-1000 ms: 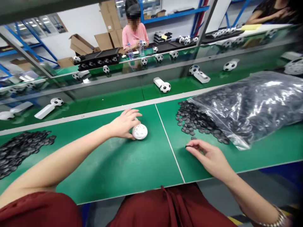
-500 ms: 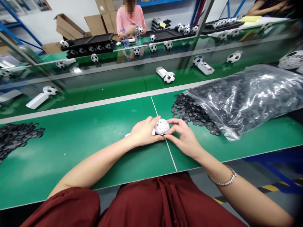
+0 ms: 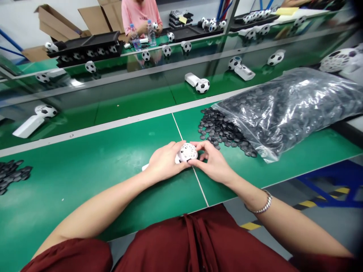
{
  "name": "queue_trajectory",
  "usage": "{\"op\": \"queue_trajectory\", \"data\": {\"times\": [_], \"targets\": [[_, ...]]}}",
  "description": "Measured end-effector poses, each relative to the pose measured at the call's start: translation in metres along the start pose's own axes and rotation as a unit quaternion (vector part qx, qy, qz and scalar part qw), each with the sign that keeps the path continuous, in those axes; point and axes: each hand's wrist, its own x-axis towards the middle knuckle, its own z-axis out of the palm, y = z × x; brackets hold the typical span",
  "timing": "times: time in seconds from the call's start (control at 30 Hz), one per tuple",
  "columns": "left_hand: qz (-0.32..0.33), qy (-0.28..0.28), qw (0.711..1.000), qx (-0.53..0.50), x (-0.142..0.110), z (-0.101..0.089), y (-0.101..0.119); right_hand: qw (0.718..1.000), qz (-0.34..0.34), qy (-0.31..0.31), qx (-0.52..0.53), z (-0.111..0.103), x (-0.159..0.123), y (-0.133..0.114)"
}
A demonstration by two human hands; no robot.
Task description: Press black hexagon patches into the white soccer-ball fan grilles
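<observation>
A white football-shaped housing [image 3: 188, 152] with openwork gaps lies low over the green bench, its handle mostly hidden under my left hand. My left hand [image 3: 165, 161] wraps round the handle side, thumb along the near edge of the ball. At the ball's right side, my right hand [image 3: 211, 160] is closed, index finger on the upper rim and thumb on the lower rim. A small dark spot shows by the thumb tips; whether it is a loose black piece I cannot tell. Small black plastic pieces [image 3: 224, 130] lie heaped just beyond my right hand.
A clear plastic bag [image 3: 295, 109] full of black pieces lies at the right. Another heap [image 3: 14, 173] is at the far left. Beyond the pale strip [image 3: 133, 120], finished-looking football units [image 3: 202, 86] lie on the green surface. A person in pink [image 3: 140, 17] sits opposite behind bottles.
The view has shifted slightly, so the scene sits a little higher and further left. My right fingers have shifted slightly on the ball's rim; my left hand keeps its grip.
</observation>
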Motion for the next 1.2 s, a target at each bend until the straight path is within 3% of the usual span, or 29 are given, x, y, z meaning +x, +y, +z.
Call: {"op": "queue_trajectory", "data": {"times": [0.1,0.2,0.3,0.43,0.53,0.67,0.87,1.07,1.2], "targets": [[0.005,-0.003,1.000,0.020,0.000,0.003,0.001,1.000,-0.014,-0.011,-0.022,-0.007,0.003,0.001],[0.018,-0.007,0.998,0.055,0.000,0.007,0.004,0.993,-0.022,0.020,-0.116,-0.031,0.004,0.007],[0.027,-0.015,0.997,0.065,0.002,0.009,0.007,0.961,0.012,0.066,-0.267,-0.058,0.002,0.019],[0.032,-0.032,0.998,0.040,0.004,0.005,0.006,0.923,0.051,0.054,-0.377,-0.074,0.002,0.032],[0.061,-0.055,0.996,0.017,0.005,-0.002,0.003,0.934,0.041,0.041,-0.354,-0.075,0.006,0.033],[0.115,-0.057,0.989,0.069,0.005,-0.011,-0.003,0.959,0.019,0.005,-0.284,-0.075,0.007,0.026],[0.091,-0.023,0.990,0.103,0.008,-0.011,-0.009,0.973,-0.078,-0.041,-0.212,-0.060,-0.008,0.004],[0.099,-0.061,0.992,0.046,0.006,-0.014,-0.009,0.983,-0.121,-0.077,-0.115,-0.035,-0.013,-0.018],[0.088,-0.056,0.995,0.002,0.004,-0.016,-0.006,0.987,-0.115,-0.071,-0.088,-0.023,-0.012,-0.022]]}}
